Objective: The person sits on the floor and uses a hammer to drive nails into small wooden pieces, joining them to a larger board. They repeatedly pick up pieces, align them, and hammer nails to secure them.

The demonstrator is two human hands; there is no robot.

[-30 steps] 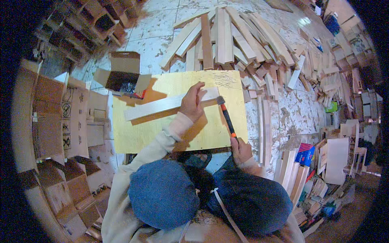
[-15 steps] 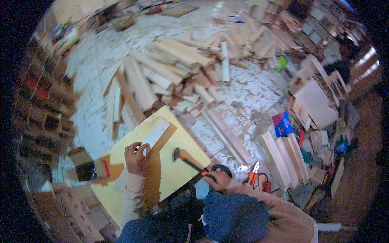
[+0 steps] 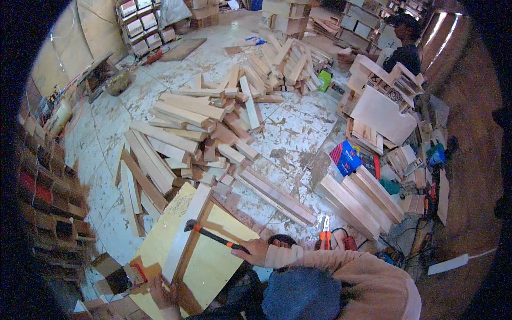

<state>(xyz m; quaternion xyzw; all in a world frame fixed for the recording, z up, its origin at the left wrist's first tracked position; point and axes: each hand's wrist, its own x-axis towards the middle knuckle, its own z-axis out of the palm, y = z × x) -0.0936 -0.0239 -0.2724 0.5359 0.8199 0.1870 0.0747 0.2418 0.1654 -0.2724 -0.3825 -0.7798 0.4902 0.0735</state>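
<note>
A hammer (image 3: 220, 238) with a dark head and a black-and-orange handle is in my right hand (image 3: 256, 251), its fingers closed round the handle end. Its head is over a long pale wooden strip (image 3: 184, 234), which lies slanted across a yellow board (image 3: 226, 256). My left hand (image 3: 161, 290) grips the strip's near end, fingers and thumb either side of it; part of that hand is in shadow. Close to the left hand is an open brown cardboard box (image 3: 110, 271) with a red item (image 3: 138, 273) beside it.
Cut timber (image 3: 186, 109) is heaped beyond the board. Orange-handled pliers (image 3: 325, 234) stand right of my right hand, near stacked planks (image 3: 362, 200) and a blue-and-pink packet (image 3: 345, 158). A person (image 3: 402, 45) is at the far right. Wooden boxes (image 3: 45, 213) line the left.
My left hand has moved nearer to me, down to the strip's near end. The strip now lies lengthwise along the board. The hammer has shifted left, over the strip. My view has tilted up.
</note>
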